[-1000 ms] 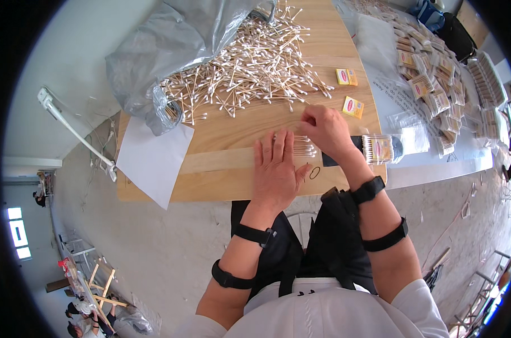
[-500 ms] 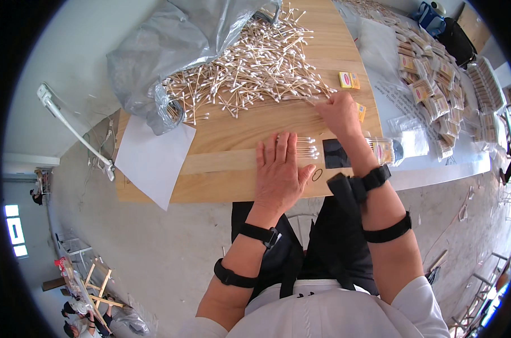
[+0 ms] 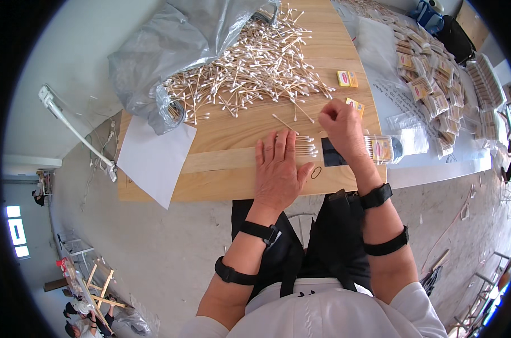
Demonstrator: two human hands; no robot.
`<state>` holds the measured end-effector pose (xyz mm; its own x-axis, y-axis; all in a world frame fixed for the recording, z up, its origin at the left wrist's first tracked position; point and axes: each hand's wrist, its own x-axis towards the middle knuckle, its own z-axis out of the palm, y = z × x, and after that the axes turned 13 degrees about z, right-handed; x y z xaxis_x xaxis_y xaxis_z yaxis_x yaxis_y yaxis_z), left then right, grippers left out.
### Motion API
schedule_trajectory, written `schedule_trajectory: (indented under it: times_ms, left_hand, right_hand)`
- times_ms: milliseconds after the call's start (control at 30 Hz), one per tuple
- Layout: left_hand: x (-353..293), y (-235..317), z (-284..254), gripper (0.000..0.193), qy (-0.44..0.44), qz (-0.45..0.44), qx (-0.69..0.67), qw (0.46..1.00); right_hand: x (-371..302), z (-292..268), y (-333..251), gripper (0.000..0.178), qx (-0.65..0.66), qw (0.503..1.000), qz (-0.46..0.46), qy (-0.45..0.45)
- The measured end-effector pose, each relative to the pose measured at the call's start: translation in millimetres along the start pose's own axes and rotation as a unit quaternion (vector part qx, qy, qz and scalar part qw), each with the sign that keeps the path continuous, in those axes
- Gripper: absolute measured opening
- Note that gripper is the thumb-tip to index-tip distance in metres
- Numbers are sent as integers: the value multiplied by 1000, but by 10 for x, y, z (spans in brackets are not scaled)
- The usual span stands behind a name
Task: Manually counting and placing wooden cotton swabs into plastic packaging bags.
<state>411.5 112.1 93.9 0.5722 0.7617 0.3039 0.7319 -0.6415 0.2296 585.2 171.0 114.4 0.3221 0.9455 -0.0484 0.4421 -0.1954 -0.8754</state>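
Observation:
My left hand [image 3: 276, 169] lies flat on the wooden table, fingers stretched out, over a small row of cotton swabs [image 3: 306, 147] whose white tips stick out to its right. My right hand [image 3: 341, 125] is above the table to the right of that row, its fingers curled into a pinch; whatever is in them, if anything, cannot be made out. Two loose cotton swabs, one of them a slanted swab [image 3: 284, 124], lie between my hands and the large heap of swabs [image 3: 250, 70]. Beside my right hand are a yellow card [image 3: 354, 106] and a dark square [image 3: 333, 152].
A grey plastic bag [image 3: 159, 56] spills the heap. White paper [image 3: 156, 158] lies left. Another yellow card [image 3: 347, 79] is near the right edge. A filled swab pack [image 3: 380, 149] lies right of my wrist, with many packs [image 3: 436, 96] piled beyond on a plastic-covered surface.
My right hand has drawn back from the heap's edge toward me. Two loose swabs now lie in front of the heap. My left hand has stayed in place.

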Motion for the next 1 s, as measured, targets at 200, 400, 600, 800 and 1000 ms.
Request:
schedule_trajectory:
  times_ms: [200,400,600,800,1000]
  left_hand:
    - [-4,0,-5,71,10,-2,-17,1000]
    - [-21,-24,22,68,23,0,-23,999]
    - [-23,0,32,70,47,-19,-11,999]
    - [-17,-6,31,71,12,-16,-4,1000]
    - [-28,-23,48,65,29,-8,5,1000]
  right_hand:
    - [-47,125,44,9,-35,987,-81,-132]
    - [24,273,39,5,-131,971,-172,-98]
    - [-37,83,105,3,-161,964,-174,-118]
    - [-187,17,102,5,-120,977,-137,-115]
    - [-235,-2,153,7,-69,983,-105,-136]
